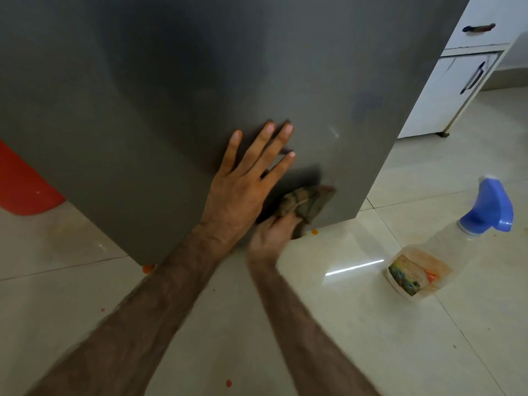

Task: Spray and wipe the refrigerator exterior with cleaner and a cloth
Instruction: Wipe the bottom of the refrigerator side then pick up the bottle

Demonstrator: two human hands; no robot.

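Tiled floor [343,324], smudged grey refrigerator [171,81], crumpled brownish cloth [303,202] against it.

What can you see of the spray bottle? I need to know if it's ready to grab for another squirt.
The spray bottle is clear plastic with a blue trigger head and a colourful printed label near its base. It stands on the tiled floor to the right of the grey refrigerator, apart from it. Neither hand touches it. Its fill level is hard to judge.

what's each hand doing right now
Left hand: open, flat against the refrigerator.
Right hand: closed on the cloth, low on the panel.
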